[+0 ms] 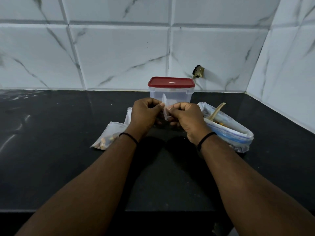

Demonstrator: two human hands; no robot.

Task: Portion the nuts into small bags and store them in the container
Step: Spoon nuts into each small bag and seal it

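Pinching a small clear plastic bag [165, 107] at frame centre, left hand [144, 114] and right hand [186, 119] clamp its edges; slippery film could slip, scattering nuts before the red-lidded clear plastic container [171, 90] behind.

Left grip [144, 114] and right grip [185, 117] together, fingers curled, pinching.

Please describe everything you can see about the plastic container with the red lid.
The clear rectangular plastic container with a red lid stands upright on the black countertop, near the tiled wall. Its lid is on and carries a small label at the centre. The walls look translucent, and nothing shows inside. A small clear bag, pinched by both hands, hides part of its front; whether it touches the container is unclear.
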